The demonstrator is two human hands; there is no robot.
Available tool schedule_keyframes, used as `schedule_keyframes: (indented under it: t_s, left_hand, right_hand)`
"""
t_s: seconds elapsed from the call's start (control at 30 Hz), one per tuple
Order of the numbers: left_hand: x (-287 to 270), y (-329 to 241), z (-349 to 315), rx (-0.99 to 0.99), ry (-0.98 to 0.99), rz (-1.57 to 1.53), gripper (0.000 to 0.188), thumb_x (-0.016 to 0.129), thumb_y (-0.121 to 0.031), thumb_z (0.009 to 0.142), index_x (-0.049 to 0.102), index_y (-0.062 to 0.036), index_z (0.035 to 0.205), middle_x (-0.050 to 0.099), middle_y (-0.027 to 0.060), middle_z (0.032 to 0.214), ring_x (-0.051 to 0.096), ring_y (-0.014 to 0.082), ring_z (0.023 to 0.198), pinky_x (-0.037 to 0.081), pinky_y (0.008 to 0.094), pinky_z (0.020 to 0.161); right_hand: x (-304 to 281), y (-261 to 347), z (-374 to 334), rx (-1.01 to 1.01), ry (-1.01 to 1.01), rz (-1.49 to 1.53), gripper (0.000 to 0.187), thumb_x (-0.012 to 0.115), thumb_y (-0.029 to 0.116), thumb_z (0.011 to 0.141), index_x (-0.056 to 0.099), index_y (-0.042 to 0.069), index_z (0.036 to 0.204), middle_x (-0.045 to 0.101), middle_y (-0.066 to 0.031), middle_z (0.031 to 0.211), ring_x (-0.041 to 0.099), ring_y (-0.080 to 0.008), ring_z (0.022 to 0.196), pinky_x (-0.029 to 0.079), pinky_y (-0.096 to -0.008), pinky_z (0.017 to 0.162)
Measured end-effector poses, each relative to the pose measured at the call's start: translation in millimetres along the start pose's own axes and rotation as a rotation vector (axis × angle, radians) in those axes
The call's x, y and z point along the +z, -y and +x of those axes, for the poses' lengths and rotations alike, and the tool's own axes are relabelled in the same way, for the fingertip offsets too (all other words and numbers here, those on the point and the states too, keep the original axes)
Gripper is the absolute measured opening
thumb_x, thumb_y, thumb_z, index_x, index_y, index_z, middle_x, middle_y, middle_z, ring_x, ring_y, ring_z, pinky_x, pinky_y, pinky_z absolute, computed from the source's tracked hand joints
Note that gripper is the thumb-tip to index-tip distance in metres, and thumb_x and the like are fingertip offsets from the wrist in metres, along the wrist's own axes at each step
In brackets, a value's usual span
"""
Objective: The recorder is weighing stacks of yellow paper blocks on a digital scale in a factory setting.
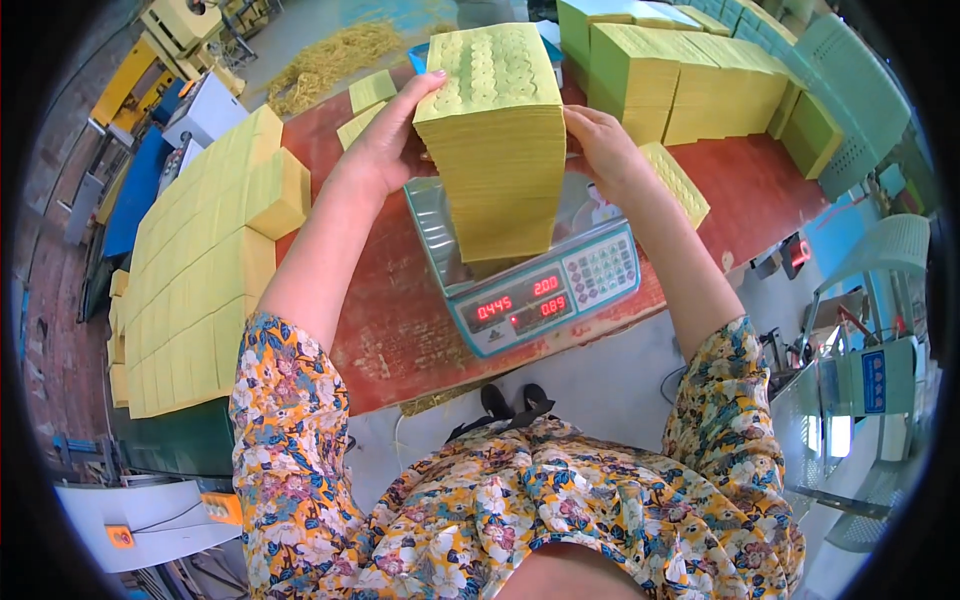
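Observation:
A tall stack of yellow paper (505,170), its top sheet marked with rows of scalloped round patterns, stands upright above the pan of a teal digital weighing scale (605,265). Whether its bottom edge rests fully on the pan, I cannot tell. My left hand (385,140) grips the upper left side, thumb at the top edge, the other fingers mostly hidden behind. Against the upper right side presses my right hand (607,148), its fingertips partly out of sight behind the paper. Red digits glow on the scale's front panel, beside a keypad.
Blocks of yellow paper (195,270) lie in rows on the left. More stacks (690,90) line the back right of the worn red table (360,330). One patterned bundle (675,185) lies beside my right forearm. A green perforated chair (850,95) stands at the far right.

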State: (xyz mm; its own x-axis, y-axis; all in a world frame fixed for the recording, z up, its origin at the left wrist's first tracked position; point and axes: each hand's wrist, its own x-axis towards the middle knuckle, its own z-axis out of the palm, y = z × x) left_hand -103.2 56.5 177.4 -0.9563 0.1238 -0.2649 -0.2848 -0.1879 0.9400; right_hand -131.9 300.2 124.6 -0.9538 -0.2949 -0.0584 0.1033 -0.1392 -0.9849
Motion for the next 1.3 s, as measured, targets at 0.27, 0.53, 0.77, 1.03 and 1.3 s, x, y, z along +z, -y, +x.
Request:
schedule_keyframes:
  t_s: [0.27,0.53,0.77,1.03,1.3]
  left_hand:
    - [-2,13,1,0.144,-0.098,0.268,0.070,0.053,-0.073,0.080,0.061,-0.0166,0.121,0.061,0.0018,0.105,0.055,0.0170,0.088,0.039,0.0332,0.082]
    - [11,120,9,0.193,-0.032,-0.314,0.073,0.035,-0.063,0.098,0.033,-0.0112,0.150,0.043,0.0042,0.146,0.039,0.0174,0.134,0.030,0.0354,0.110]
    - [32,130,51,0.275,-0.221,-0.571,0.070,0.041,-0.064,0.097,0.046,-0.0102,0.141,0.051,0.0036,0.135,0.046,0.0171,0.125,0.039,0.0328,0.103]
    - [45,127,53,0.453,-0.395,-0.466,0.065,0.046,-0.059,0.095,0.050,-0.0058,0.134,0.054,0.0123,0.133,0.050,0.0228,0.122,0.041,0.0396,0.102]
    - [86,166,-62,0.616,-0.612,-0.625,0.083,0.038,-0.060,0.097,0.033,0.0075,0.144,0.027,0.0222,0.155,0.026,0.0301,0.145,0.020,0.0444,0.119]
  right_hand:
    - [-7,-10,-13,-0.074,-0.047,-0.283,0.048,0.051,0.038,0.098,0.058,0.004,0.130,0.066,-0.0049,0.117,0.061,-0.0171,0.104,0.046,-0.0338,0.088]
    - [15,-79,-2,-0.083,-0.116,0.455,0.067,0.036,0.056,0.101,0.041,0.007,0.146,0.045,-0.0085,0.146,0.044,-0.0220,0.132,0.036,-0.0362,0.107]
    - [10,-69,53,-0.002,-0.057,0.277,0.056,0.048,0.049,0.098,0.051,0.008,0.136,0.060,-0.0063,0.123,0.057,-0.0156,0.108,0.049,-0.0328,0.089]
    - [-19,-85,76,-0.142,0.256,0.140,0.067,0.038,0.055,0.101,0.037,0.008,0.149,0.043,-0.0085,0.147,0.040,-0.0187,0.134,0.030,-0.0318,0.110]
    - [-80,-82,-24,-0.103,0.273,0.102,0.059,0.039,0.043,0.103,0.033,0.007,0.150,0.041,-0.0132,0.149,0.039,-0.0250,0.137,0.031,-0.0423,0.111]
